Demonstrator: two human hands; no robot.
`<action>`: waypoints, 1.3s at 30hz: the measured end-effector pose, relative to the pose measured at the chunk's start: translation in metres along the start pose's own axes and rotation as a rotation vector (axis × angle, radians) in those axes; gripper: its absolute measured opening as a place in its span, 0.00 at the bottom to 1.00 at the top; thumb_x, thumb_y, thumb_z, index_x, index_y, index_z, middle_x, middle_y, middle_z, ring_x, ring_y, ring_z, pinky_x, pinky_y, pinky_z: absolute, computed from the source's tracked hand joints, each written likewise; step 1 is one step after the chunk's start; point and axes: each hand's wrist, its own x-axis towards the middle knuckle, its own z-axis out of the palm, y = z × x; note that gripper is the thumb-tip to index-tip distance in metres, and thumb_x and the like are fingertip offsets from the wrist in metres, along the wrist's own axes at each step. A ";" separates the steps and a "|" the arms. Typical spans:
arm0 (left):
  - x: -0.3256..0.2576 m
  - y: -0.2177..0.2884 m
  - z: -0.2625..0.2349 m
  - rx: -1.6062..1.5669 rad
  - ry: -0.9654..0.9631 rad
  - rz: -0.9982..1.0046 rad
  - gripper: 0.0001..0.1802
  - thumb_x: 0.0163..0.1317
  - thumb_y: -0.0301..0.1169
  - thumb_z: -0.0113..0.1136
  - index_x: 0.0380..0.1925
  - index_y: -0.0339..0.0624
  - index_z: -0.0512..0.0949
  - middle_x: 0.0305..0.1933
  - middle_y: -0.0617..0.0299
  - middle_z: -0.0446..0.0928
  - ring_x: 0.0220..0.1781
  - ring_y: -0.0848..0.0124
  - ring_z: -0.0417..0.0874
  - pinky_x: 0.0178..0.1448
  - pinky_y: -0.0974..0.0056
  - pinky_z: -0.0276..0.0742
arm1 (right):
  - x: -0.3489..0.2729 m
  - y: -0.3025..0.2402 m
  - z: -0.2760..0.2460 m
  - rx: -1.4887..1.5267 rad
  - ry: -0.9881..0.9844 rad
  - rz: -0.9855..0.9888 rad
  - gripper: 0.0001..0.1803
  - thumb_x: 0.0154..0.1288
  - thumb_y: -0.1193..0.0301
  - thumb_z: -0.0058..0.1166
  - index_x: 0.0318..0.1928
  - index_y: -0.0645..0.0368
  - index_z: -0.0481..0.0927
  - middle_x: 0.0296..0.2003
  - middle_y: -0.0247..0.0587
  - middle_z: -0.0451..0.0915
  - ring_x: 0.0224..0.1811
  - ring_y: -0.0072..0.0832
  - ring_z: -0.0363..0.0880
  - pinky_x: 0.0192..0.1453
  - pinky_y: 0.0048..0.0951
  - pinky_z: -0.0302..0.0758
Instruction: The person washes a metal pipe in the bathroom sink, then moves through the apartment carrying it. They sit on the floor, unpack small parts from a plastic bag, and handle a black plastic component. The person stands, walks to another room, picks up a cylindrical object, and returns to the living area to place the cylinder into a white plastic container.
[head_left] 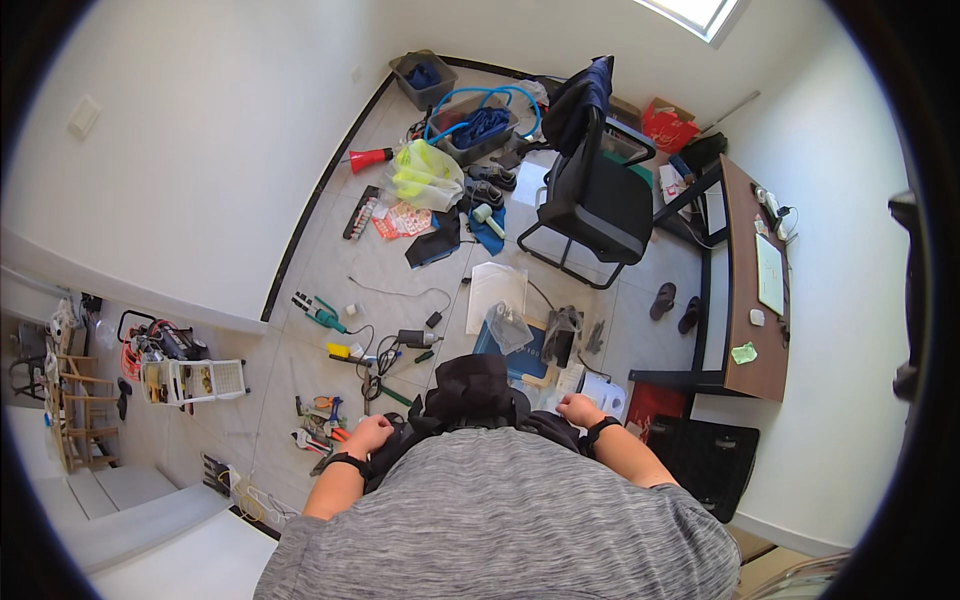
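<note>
**Both hands on a black bag held against the body**

The tiled floor (330, 260) fills most of the view, strewn with gear. At about one o'clock from the picture's middle stands a black chair (592, 195) with a dark blue garment over its back, and at three o'clock a brown surface (752, 290) runs along the wall, bearing a white sheet and small items. At twelve o'clock sits a grey bin (478, 135) with a coiled blue hose, and just beside it, toward eleven, a yellow-green plastic bag (425, 172). At nine o'clock lie hand tools, among them a teal-handled one (322, 313).

The black bag (470, 392) is at six o'clock, held up close to the person's chest, above the floor. It looks like soft fabric, slumped and creased, so it should be light to moderate in weight, floppy rather than stiff, not fragile, and not slippery. Judging by its sag, the firmest hold would be at its side edges or straps, where both hands are now.

The left hand (368, 434) is curled closed on the bag's left edge. The right hand (578, 410) is fisted on its right edge, fingers together around the fabric. Each wrist wears a black band.
</note>
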 end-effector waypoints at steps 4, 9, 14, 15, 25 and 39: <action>-0.001 0.004 0.003 0.012 -0.013 0.006 0.14 0.53 0.37 0.62 0.36 0.39 0.80 0.35 0.51 0.82 0.39 0.59 0.82 0.44 0.58 0.77 | 0.001 0.001 0.001 0.000 0.002 0.002 0.18 0.57 0.59 0.54 0.40 0.60 0.82 0.36 0.50 0.83 0.42 0.44 0.81 0.49 0.38 0.75; 0.003 0.001 0.005 0.010 -0.031 0.016 0.13 0.54 0.36 0.62 0.37 0.40 0.79 0.34 0.54 0.81 0.37 0.62 0.82 0.43 0.61 0.77 | 0.005 0.007 0.006 -0.014 0.004 0.002 0.18 0.57 0.59 0.54 0.40 0.60 0.82 0.37 0.50 0.83 0.42 0.44 0.81 0.49 0.38 0.75; 0.007 -0.003 0.005 0.011 -0.026 -0.020 0.13 0.55 0.35 0.62 0.36 0.39 0.79 0.34 0.54 0.81 0.36 0.63 0.82 0.42 0.61 0.77 | 0.007 0.008 0.006 0.021 -0.011 0.024 0.18 0.57 0.59 0.55 0.40 0.60 0.82 0.37 0.50 0.83 0.43 0.43 0.81 0.49 0.38 0.75; 0.007 -0.004 0.005 -0.002 -0.027 -0.030 0.13 0.54 0.36 0.62 0.36 0.39 0.79 0.35 0.53 0.81 0.38 0.61 0.82 0.43 0.59 0.77 | 0.007 0.007 0.006 0.017 -0.008 0.007 0.18 0.57 0.59 0.55 0.40 0.60 0.82 0.37 0.50 0.83 0.43 0.43 0.81 0.49 0.38 0.75; 0.007 -0.004 0.012 0.051 -0.003 0.105 0.12 0.53 0.35 0.62 0.34 0.38 0.80 0.31 0.54 0.81 0.34 0.64 0.83 0.41 0.61 0.77 | 0.005 0.014 0.000 -0.035 0.036 -0.031 0.17 0.58 0.60 0.54 0.39 0.61 0.82 0.35 0.51 0.83 0.41 0.43 0.81 0.47 0.38 0.75; -0.002 -0.007 0.021 0.066 0.028 0.088 0.12 0.51 0.38 0.61 0.31 0.43 0.82 0.34 0.50 0.82 0.39 0.55 0.83 0.45 0.57 0.77 | -0.013 0.017 -0.005 0.004 -0.041 -0.016 0.15 0.57 0.62 0.54 0.32 0.64 0.81 0.27 0.48 0.82 0.32 0.38 0.82 0.39 0.37 0.76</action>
